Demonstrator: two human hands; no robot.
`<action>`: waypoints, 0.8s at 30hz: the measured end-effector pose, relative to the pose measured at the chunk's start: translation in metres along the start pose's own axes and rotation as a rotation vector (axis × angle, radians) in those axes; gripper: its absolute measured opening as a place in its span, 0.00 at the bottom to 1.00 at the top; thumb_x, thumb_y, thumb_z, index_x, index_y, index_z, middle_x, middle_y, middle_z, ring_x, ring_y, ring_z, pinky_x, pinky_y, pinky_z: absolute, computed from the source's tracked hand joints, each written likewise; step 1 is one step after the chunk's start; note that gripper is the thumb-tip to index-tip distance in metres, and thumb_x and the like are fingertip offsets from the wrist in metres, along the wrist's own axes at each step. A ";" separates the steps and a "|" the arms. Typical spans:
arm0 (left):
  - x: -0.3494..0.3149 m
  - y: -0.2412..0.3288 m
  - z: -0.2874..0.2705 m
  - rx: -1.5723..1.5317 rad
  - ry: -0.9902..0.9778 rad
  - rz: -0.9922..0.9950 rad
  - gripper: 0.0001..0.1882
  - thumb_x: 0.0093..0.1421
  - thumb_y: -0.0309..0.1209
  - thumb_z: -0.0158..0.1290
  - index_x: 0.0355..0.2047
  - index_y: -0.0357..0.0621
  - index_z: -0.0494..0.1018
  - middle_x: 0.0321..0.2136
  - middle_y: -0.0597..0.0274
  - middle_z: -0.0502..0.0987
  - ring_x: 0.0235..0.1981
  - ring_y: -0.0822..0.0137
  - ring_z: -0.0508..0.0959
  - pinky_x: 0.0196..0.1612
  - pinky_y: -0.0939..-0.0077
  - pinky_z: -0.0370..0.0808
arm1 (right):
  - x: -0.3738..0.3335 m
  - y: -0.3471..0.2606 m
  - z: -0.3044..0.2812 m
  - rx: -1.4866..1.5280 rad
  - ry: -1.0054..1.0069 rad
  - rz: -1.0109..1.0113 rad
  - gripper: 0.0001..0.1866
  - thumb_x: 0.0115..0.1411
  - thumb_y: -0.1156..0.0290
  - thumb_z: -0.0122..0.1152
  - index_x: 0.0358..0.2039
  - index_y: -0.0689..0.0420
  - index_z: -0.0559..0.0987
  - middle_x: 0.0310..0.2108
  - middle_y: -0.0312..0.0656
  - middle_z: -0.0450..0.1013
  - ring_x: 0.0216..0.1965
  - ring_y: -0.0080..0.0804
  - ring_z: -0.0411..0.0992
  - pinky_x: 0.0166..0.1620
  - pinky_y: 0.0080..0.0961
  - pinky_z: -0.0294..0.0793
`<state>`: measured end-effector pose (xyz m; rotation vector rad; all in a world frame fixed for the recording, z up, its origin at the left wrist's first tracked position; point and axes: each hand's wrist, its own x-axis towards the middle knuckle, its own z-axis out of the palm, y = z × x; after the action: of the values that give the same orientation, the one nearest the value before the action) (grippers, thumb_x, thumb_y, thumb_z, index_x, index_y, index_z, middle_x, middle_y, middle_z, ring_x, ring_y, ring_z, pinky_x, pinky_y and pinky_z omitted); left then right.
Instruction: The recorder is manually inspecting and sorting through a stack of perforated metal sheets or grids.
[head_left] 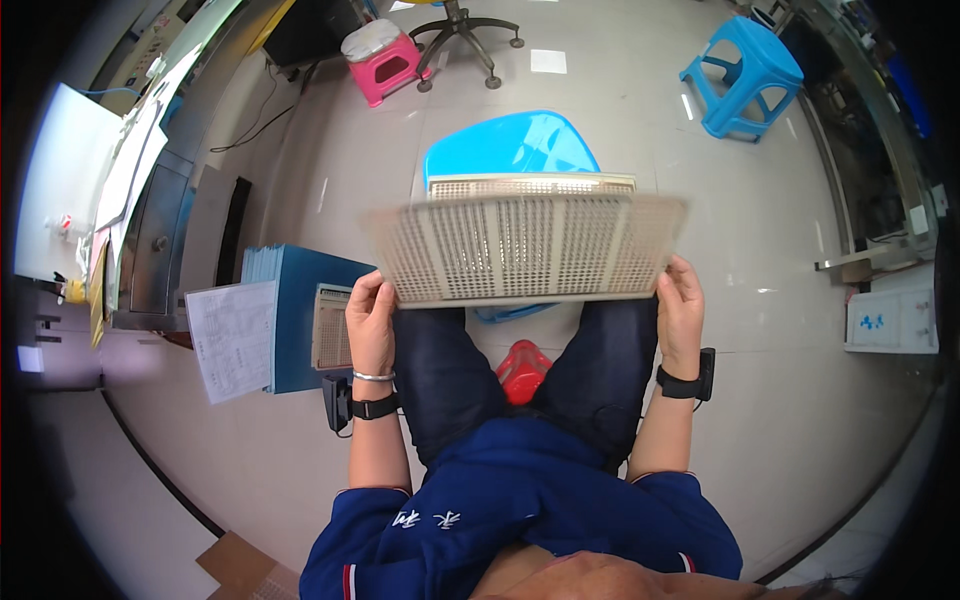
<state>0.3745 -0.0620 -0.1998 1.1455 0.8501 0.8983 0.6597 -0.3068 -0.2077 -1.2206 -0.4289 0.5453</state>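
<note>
I sit on a red stool [521,368] and hold a wide beige perforated tray [525,248] flat above my knees. My left hand [370,322] grips its left edge and my right hand [681,305] grips its right edge. The tray is blurred. Behind it, more beige trays [530,185] lie stacked on a blue plastic stool [512,142]. Both wrists wear black bands; the left also carries a silver bracelet.
To my left on the floor stand a blue box [296,300], another beige perforated tray [329,328] and a printed sheet [232,338]. A pink stool [385,62], an office chair [462,35] and a second blue stool [744,72] stand farther back. A workbench [140,170] runs along the left.
</note>
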 end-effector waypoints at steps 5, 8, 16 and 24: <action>-0.008 0.003 0.009 0.017 -0.127 0.289 0.12 0.58 0.22 0.48 0.43 0.41 0.71 0.51 0.52 0.67 0.50 0.65 0.70 0.53 0.70 0.69 | 0.009 0.006 0.001 0.112 -0.008 -0.138 0.06 0.60 0.78 0.49 0.29 0.57 0.75 0.52 0.47 0.65 0.53 0.35 0.65 0.56 0.31 0.66; -0.014 0.000 0.005 -0.066 -0.108 0.177 0.14 0.59 0.22 0.47 0.46 0.42 0.69 0.47 0.53 0.70 0.45 0.67 0.73 0.48 0.74 0.73 | 0.003 0.009 0.003 0.136 0.012 -0.111 0.07 0.60 0.78 0.47 0.30 0.57 0.75 0.53 0.48 0.64 0.53 0.35 0.65 0.55 0.31 0.67; -0.020 -0.003 0.001 -0.449 -0.110 -0.091 0.17 0.60 0.23 0.44 0.51 0.44 0.64 0.42 0.55 0.74 0.39 0.70 0.77 0.39 0.78 0.78 | -0.009 0.012 -0.006 0.223 0.032 0.012 0.11 0.61 0.78 0.44 0.43 0.61 0.73 0.51 0.47 0.67 0.51 0.31 0.67 0.54 0.27 0.67; -0.017 -0.008 -0.013 -0.464 -0.076 -0.118 0.19 0.60 0.21 0.42 0.52 0.44 0.63 0.43 0.55 0.73 0.40 0.69 0.76 0.40 0.78 0.77 | -0.011 -0.003 0.015 0.205 0.005 0.019 0.13 0.62 0.77 0.45 0.47 0.62 0.70 0.51 0.47 0.67 0.51 0.29 0.66 0.53 0.25 0.66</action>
<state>0.3569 -0.0739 -0.2087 0.7133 0.5980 0.8899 0.6431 -0.3029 -0.2011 -1.0296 -0.3484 0.5875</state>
